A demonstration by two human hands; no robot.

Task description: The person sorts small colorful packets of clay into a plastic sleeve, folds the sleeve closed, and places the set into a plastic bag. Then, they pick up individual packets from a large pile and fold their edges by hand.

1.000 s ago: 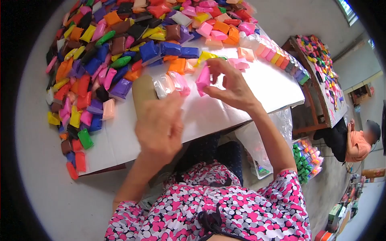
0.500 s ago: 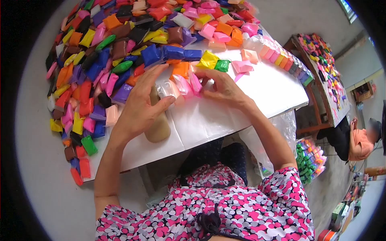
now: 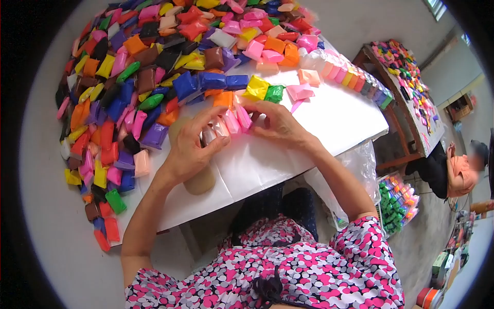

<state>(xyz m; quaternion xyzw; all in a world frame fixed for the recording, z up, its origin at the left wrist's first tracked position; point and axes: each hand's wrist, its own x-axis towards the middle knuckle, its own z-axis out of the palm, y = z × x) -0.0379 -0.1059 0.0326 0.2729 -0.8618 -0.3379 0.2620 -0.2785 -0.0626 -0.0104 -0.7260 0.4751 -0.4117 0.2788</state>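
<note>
Between my two hands, a short row of pink and pale packets stands on the white table. My left hand curls round the row's left end, thumb at the front. My right hand presses its fingers against the pink packet at the right end. A tan block lies partly under my left hand. Just beyond my hands are an orange packet, a yellow packet and a green packet. A light pink packet lies to their right.
A large heap of coloured packets covers the table's left and far side. A packed row in clear plastic lies at the right. Beyond are a second table, a basket of packets and a seated person.
My left hand has closed in around the left end of the row, and its fingers are more curled. My right hand stays at the right end. The whole view has shifted slightly.
</note>
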